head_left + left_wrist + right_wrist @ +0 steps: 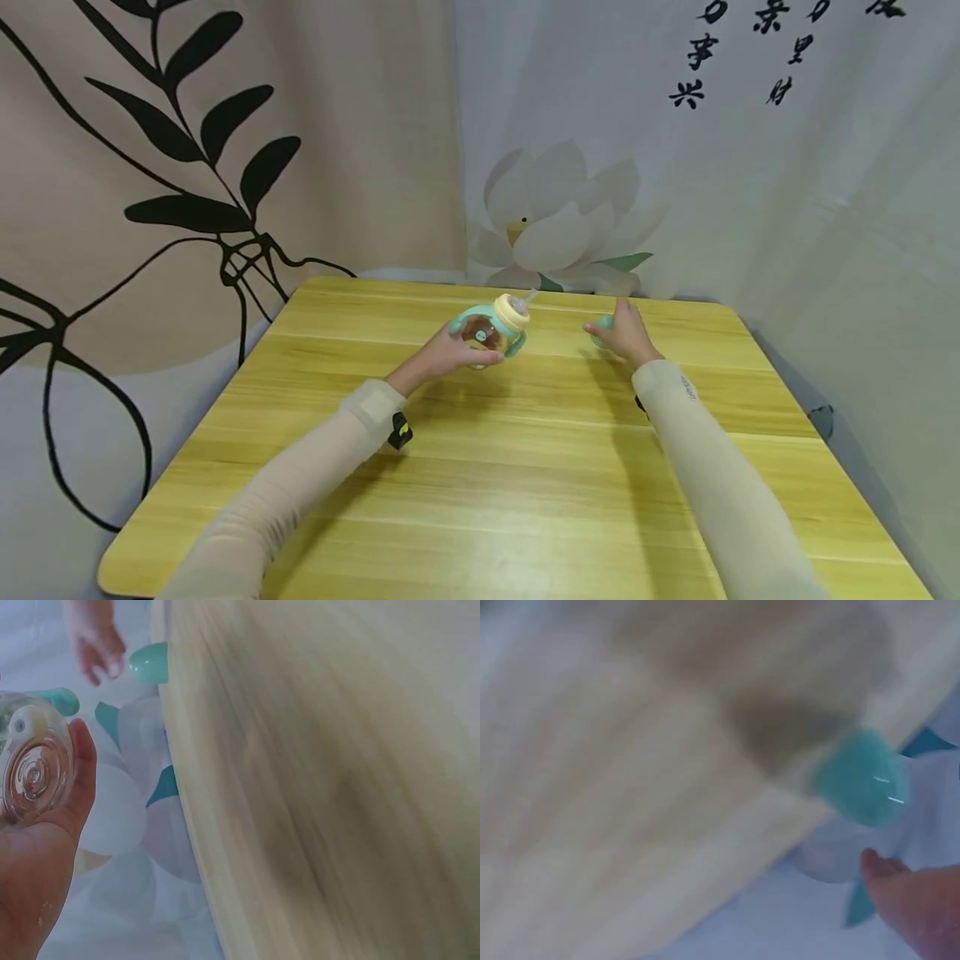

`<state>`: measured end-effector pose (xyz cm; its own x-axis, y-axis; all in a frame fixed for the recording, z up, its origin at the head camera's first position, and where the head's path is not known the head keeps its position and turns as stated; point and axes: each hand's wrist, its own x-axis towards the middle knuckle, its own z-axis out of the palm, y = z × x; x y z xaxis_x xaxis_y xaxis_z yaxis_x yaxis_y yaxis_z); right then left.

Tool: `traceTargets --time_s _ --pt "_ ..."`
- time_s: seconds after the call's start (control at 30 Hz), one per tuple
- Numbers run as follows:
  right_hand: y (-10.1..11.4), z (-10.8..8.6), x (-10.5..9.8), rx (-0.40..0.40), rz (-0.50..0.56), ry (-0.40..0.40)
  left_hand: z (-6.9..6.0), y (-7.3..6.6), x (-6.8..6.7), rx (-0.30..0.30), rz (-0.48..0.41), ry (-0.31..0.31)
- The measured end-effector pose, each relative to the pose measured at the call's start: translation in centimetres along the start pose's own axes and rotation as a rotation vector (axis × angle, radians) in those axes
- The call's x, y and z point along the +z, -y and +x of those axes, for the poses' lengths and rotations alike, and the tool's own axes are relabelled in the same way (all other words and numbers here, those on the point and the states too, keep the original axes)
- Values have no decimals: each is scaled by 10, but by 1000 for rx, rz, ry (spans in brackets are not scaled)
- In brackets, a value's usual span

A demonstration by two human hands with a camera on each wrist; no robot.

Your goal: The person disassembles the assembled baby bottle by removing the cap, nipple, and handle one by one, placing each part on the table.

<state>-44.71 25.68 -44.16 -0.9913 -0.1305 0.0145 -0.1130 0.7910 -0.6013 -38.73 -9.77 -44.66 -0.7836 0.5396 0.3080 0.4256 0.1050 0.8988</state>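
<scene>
My left hand [465, 346] grips a baby bottle [480, 333] with a clear body, mint-green handles, a pale yellow collar and a clear teat. The bottle is tilted, its teat pointing up and to the right. In the left wrist view, the rounded clear base of the bottle [34, 776] lies against the palm and fingers. A mint-green dome-shaped cap [602, 331] is on the table's far part. Beside it is my right hand [630, 335]. Both wrist views show a gap between the fingers and the cap [864, 780]; the right wrist view is blurred.
The wooden table [495, 483] has its far edge just behind the hands. Behind it hangs a pale curtain [375, 150] printed with leaves, a lotus and black characters. A black strap device [401, 431] is on the left wrist.
</scene>
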Motion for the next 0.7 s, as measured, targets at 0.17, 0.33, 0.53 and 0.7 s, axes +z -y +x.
traceTargets --time_s 0.17,0.33,0.53,0.7 --pt "45 5 -21 -142 33 -19 7 -7 2 -20 2 -6" --pt "88 0 -36 -246 43 -29 10 -13 6 -36 16 10" --pt "130 -13 -46 -330 152 26 15 -18 7 -18 34 21" --pt "154 -26 -50 -382 202 71 16 -19 6 -24 28 23"
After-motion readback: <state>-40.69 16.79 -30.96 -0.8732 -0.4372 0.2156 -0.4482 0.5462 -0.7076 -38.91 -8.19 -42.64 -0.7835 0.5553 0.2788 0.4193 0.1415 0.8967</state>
